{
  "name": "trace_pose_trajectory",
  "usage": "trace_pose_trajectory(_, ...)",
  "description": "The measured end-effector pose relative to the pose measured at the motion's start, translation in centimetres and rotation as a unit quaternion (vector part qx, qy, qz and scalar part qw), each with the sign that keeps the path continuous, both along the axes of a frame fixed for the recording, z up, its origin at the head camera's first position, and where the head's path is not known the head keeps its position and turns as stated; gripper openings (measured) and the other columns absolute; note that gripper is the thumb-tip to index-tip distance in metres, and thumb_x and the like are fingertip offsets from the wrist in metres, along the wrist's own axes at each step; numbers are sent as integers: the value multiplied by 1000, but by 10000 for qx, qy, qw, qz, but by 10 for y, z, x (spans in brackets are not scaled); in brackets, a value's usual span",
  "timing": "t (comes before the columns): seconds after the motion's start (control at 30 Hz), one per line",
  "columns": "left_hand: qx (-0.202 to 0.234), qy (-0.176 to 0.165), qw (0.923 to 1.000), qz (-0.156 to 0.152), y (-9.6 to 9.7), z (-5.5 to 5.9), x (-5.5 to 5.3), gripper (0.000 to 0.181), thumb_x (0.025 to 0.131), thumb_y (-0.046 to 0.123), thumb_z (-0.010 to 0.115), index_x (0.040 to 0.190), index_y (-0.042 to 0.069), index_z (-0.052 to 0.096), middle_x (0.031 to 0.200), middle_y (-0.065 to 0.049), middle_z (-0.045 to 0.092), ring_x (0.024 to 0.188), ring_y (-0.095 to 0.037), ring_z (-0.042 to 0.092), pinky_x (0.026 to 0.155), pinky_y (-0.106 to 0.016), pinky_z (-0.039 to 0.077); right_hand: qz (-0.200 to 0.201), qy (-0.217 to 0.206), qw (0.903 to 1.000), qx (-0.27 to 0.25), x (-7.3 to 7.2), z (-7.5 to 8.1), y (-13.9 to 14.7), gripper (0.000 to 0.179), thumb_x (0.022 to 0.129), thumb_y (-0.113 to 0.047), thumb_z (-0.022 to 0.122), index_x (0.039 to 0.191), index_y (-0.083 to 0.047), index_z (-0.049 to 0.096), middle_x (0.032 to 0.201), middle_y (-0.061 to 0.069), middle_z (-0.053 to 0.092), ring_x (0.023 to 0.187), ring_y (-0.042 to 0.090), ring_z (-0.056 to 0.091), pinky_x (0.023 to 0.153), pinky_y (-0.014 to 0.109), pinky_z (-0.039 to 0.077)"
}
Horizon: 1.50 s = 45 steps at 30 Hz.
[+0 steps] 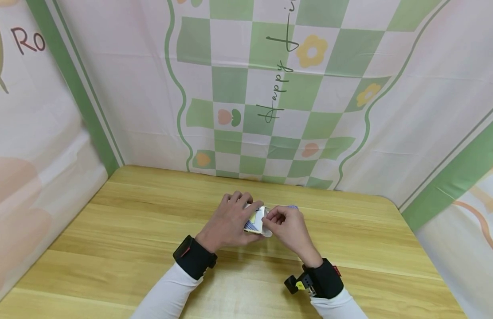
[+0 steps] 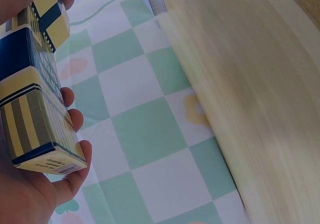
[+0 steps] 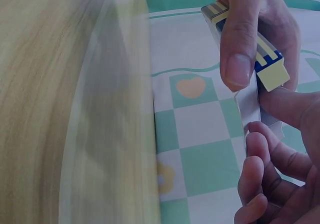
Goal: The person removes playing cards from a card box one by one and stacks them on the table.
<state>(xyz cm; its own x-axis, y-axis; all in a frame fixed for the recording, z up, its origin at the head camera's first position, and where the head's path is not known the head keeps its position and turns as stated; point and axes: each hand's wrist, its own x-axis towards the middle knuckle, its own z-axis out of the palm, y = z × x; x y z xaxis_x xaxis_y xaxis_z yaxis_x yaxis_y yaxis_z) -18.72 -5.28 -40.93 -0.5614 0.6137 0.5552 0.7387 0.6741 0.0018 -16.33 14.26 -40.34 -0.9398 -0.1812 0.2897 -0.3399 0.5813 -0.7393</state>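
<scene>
Striped cream-and-navy carton (image 2: 30, 126) sits between your hands, its white flap (image 3: 248, 106) toward your right. Your left hand (image 1: 229, 223) grips the carton, fingers at the far side, thumb at the near; your right hand (image 1: 288, 226) pinches the flap with curled fingers. Suggest a steady, light left grip; ease the flap along its crease, since thin card probably tears. Just beyond your right hand: blue-patterned piece (image 1: 293, 207), mostly hidden. Wooden tabletop (image 1: 150, 248) below both hands.
</scene>
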Motion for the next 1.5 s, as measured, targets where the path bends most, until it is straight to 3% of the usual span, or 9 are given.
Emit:
trace_pose_trajectory(0.47,56,37,10000,-22,0,-2,-1,71,68,68,60,121,21,53,103,-1,46,95,-23,45,76,-40,34,112,-491,9986,-181,-1,0,2,12,79,-21,70,79,-12,63,72,0,58,62,18,51,54,28,41)
trace_pose_trajectory(0.8,-7,13,10000,19,0,0,0,70,69,68,59,121,22,53,104,-1,46,95,-22,45,78,-39,35,62,-483,9988,-95,0,0,0,13,79,-20,70,74,-12,61,68,1,56,59,17,49,50,27,39)
trace_pose_trajectory(1.1,25,24,10000,-6,-1,0,0,70,71,70,56,120,21,54,103,-1,47,94,-22,45,76,-38,35,284,-1063,9928,-467,0,4,6,17,80,-23,69,79,-8,61,71,6,55,60,18,48,52,27,38)
trace_pose_trajectory(1.3,-26,-136,9999,29,-3,1,1,71,71,71,55,121,21,54,104,0,46,94,-21,45,76,-38,35,571,-1392,9868,-600,-1,6,11,24,82,-30,67,82,-6,61,76,17,57,61,23,48,53,27,36)
trace_pose_trajectory(1.5,-14,-407,9991,67,-6,3,1,73,69,68,60,124,20,52,106,0,46,95,-21,44,78,-38,35,672,-1455,9855,-560,-3,8,15,26,83,-32,66,80,-7,62,77,11,54,63,21,46,56,27,36)
